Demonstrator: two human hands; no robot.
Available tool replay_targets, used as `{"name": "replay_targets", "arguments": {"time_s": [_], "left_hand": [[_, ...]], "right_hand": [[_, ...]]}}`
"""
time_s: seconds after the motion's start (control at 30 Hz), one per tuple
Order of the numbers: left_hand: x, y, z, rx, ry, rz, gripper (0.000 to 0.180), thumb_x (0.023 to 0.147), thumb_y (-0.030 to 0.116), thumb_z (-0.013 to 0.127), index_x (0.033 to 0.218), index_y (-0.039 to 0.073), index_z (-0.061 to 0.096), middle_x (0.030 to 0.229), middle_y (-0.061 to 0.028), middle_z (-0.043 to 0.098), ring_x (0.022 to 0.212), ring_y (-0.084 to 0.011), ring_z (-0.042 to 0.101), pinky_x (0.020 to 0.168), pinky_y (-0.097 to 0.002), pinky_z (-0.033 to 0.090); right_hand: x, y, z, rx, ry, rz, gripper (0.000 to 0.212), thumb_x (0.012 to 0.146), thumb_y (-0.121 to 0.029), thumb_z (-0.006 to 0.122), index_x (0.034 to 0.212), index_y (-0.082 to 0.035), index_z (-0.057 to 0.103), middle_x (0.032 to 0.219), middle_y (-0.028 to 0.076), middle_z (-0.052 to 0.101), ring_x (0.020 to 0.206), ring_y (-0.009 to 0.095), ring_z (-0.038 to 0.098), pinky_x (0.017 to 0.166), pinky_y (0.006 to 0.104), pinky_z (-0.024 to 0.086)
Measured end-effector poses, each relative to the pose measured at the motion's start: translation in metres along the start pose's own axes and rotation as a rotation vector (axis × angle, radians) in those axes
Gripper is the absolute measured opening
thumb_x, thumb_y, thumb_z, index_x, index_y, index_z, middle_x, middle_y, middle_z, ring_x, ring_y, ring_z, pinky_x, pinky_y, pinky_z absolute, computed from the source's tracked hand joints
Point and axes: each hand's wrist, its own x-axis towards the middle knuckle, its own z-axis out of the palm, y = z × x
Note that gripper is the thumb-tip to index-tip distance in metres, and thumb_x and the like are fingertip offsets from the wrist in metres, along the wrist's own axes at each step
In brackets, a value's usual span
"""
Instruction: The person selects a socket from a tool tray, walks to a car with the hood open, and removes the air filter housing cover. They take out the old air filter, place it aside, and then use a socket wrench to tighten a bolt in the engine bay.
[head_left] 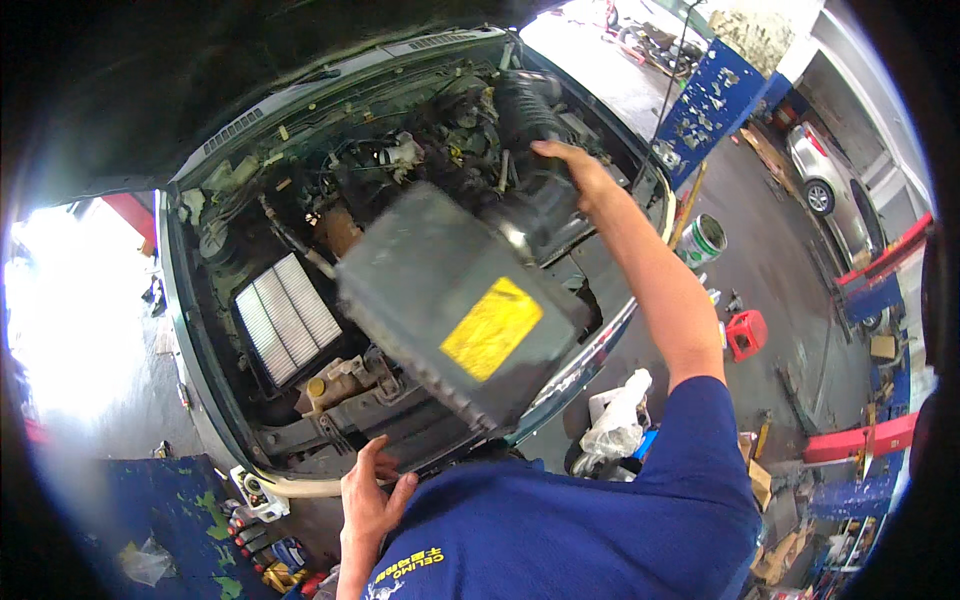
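A black air filter box cover (430, 275) with a yellow label is tilted above the front of the engine bay, slightly blurred. It lies next to a ribbed black air intake hose (528, 110). My right hand (575, 175) is closed around the black duct at the hose's near end; its fingers are mostly hidden behind it. A white pleated air filter (288, 315) sits in its housing at the left of the bay. My left hand (372, 495) is by the front edge of the car, below the cover, fingers apart and holding nothing.
The raised hood (150, 90) overhangs the engine bay. A reservoir with a yellow cap (318, 387) stands near the filter. Right of the car are a bucket (703, 238), a red stool (746, 334) and a blue lift post (705, 105). A silver car (835, 180) is farther off.
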Motion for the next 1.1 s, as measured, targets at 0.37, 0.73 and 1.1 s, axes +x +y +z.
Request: {"name": "replay_targets", "arguments": {"time_s": [0.37, 0.73, 1.1], "left_hand": [[0.02, -0.012, 0.043, 0.161, 0.036, -0.191, 0.057, 0.089, 0.033, 0.081, 0.133, 0.002, 0.06, 0.095, -0.0152, 0.074, 0.086, -0.029, 0.075, 0.078, -0.0404, 0.059], [0.039, -0.017, 0.05, 0.214, 0.125, -0.318, 0.047, 0.09, 0.03, 0.08, 0.125, 0.003, 0.065, 0.091, -0.0127, 0.071, 0.082, -0.028, 0.073, 0.074, -0.04, 0.059], [0.041, -0.031, 0.05, 0.207, 0.182, -0.31, 0.046, 0.091, 0.029, 0.079, 0.125, 0.001, 0.065, 0.099, -0.0152, 0.072, 0.085, -0.0296, 0.073, 0.078, -0.0406, 0.059]], "right_hand": [[0.063, -0.025, -0.207, -0.135, 0.191, 0.068, 0.045, 0.091, -0.038, 0.074, 0.124, -0.008, 0.07, 0.11, 0.01, 0.076, 0.093, 0.028, 0.073, 0.089, 0.0431, 0.059], [0.142, -0.007, -0.315, -0.153, 0.141, 0.144, 0.048, 0.091, -0.042, 0.075, 0.13, -0.013, 0.07, 0.116, 0.005, 0.076, 0.098, 0.024, 0.073, 0.092, 0.0407, 0.058], [0.155, -0.028, -0.273, -0.312, 0.182, 0.305, 0.059, 0.091, -0.053, 0.075, 0.131, -0.009, 0.069, 0.112, 0.008, 0.077, 0.09, 0.024, 0.075, 0.081, 0.0417, 0.061]]}}
